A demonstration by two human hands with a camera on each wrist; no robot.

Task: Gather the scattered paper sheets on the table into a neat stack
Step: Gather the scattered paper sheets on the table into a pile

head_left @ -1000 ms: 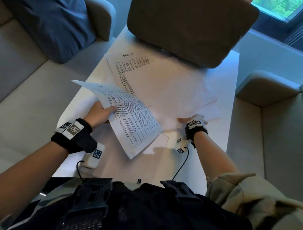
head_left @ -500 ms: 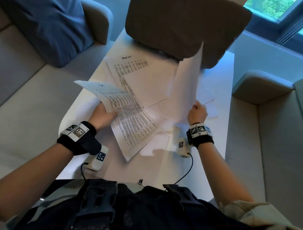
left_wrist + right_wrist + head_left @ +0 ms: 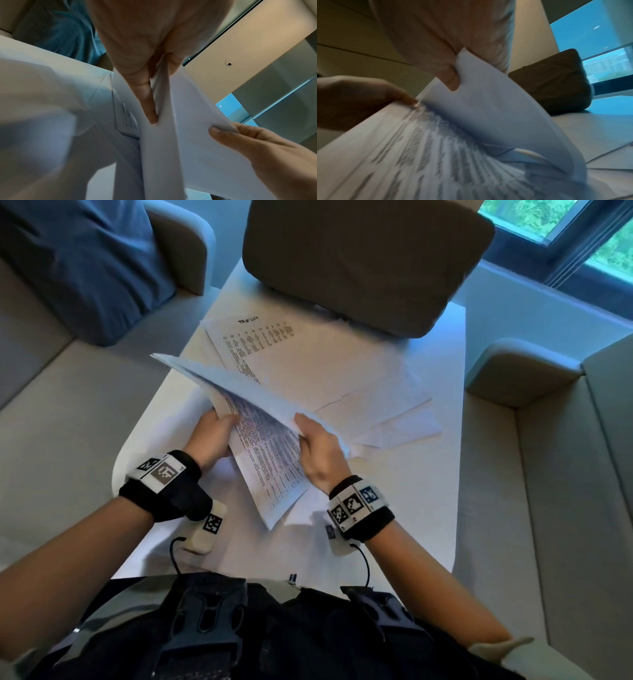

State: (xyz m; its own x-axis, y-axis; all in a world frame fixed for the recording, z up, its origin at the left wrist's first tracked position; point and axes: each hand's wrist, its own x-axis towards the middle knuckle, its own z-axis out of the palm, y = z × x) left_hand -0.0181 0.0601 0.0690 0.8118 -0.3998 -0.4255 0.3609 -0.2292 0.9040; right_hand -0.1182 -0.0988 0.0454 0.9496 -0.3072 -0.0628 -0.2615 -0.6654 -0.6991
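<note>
My left hand (image 3: 214, 436) grips a small bundle of sheets by its left edge, lifted at a slant above the white table (image 3: 411, 508); a printed sheet (image 3: 267, 463) faces up. My right hand (image 3: 320, 450) pinches a blank sheet (image 3: 239, 386) by its near edge and lays it over the printed one. In the right wrist view the thumb (image 3: 452, 79) presses that blank sheet (image 3: 488, 111), which curves above the printed sheet (image 3: 419, 155). In the left wrist view my left hand's fingers (image 3: 147, 105) clamp the bundle (image 3: 163, 148). Several loose sheets (image 3: 325, 371) lie overlapped on the table behind.
A brown cushion (image 3: 370, 258) stands at the table's far end, touching the loose sheets. A blue cushion (image 3: 85, 261) lies on the beige sofa (image 3: 68, 422) to the left. Another beige seat (image 3: 548, 474) borders the table on the right. Wrist-camera cables hang near the table's front edge.
My right hand picked a blank sheet off the table on the right, raised it, and swung it left onto the bundle in my left hand. The left hand barely moved.
</note>
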